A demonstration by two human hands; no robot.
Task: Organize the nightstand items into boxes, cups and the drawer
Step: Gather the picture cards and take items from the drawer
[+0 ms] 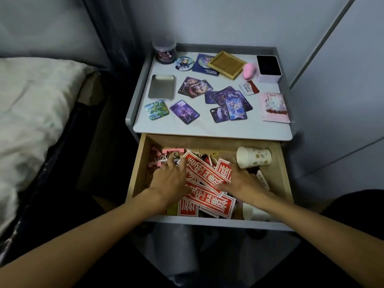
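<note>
The nightstand's wooden drawer point(283, 173) is pulled open and full of clutter. Several red and white paper strips point(204, 179) lie across its middle. My left hand point(170, 179) rests flat on their left side, fingers spread near a pink piece point(172, 151). My right hand point(241, 181) lies on the strips' right side, fingers straight. A paper cup point(254, 157) lies on its side at the drawer's back right. On the nightstand top point(207, 129) lie several purple cards point(228, 103), a silver tin lid point(161, 86), a wooden tray point(226, 64) and a white box point(268, 68).
A clear jar point(163, 51), round badge point(184, 63), pink soft object point(249, 71), square green badge point(156, 110), pink packet point(274, 107) and a small red and white card point(249, 88) also lie on top. A bed with a pillow point(35, 113) is left; walls close in behind and right.
</note>
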